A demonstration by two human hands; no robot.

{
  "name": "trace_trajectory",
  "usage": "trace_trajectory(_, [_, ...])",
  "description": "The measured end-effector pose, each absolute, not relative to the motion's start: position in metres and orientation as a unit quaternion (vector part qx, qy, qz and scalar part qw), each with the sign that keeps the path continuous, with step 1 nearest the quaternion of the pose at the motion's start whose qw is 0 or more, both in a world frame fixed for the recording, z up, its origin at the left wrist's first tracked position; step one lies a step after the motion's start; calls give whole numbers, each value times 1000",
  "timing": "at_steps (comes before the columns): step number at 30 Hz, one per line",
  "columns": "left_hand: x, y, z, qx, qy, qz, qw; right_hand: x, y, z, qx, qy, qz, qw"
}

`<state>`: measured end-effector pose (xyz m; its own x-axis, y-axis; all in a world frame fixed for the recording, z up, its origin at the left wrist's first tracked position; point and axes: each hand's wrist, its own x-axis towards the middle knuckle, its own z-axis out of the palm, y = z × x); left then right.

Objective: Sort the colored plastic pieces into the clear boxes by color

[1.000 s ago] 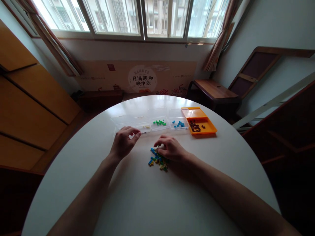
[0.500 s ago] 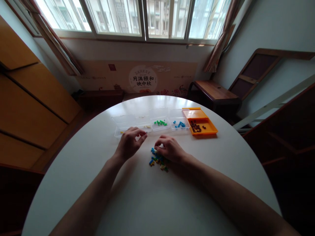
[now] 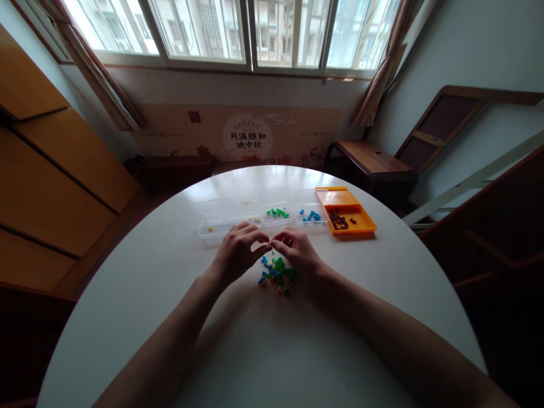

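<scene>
My left hand (image 3: 242,249) and my right hand (image 3: 296,247) meet fingertip to fingertip just above a pile of small building bricks (image 3: 278,275). Both hands are closed in a pinch, and whatever tiny piece sits between them is too small to name. Green, blue and yellow bricks make up the pile on the white table. Beyond the hands, a clear box holds green bricks (image 3: 277,213), and the one beside it holds blue bricks (image 3: 313,216). At the far left, a clear box has a yellow brick (image 3: 210,229); pale pieces (image 3: 254,220) lie in its neighbour.
An orange box (image 3: 363,221) with dark brown pieces (image 3: 339,220) ends the row of open-lidded boxes on the right. The round white table (image 3: 140,294) reaches towards a window wall. A wooden stool-like seat (image 3: 374,156) stands behind it at right.
My right hand has risen off the pile, uncovering more green bricks. My left hand has moved right and slightly nearer, so their fingertips now meet. The yellow brick in the left box is now uncovered.
</scene>
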<state>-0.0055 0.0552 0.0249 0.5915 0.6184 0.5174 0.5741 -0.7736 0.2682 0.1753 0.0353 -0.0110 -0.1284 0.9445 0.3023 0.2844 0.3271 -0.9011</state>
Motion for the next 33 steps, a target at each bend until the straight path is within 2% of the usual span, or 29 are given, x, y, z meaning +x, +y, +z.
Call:
trace_trajectory(9, [-9, 62, 20, 868, 364, 337, 38, 173, 34, -13, -468, -667, 339, 471])
trace_trajectory(13, [-14, 73, 14, 784, 465, 411, -21, 172, 32, -11, -473, -678, 325, 459])
trace_trajectory(18, [-23, 82, 8, 736, 528, 417, -73, 172, 31, -10, -474, -678, 320, 462])
trace_trajectory(24, [-24, 76, 12, 741, 502, 445, -32, 174, 30, -10, -464, -691, 319, 453])
trace_trajectory(33, [-18, 64, 13, 825, 397, 400, 47, 177, 25, -9, -427, -792, 258, 352])
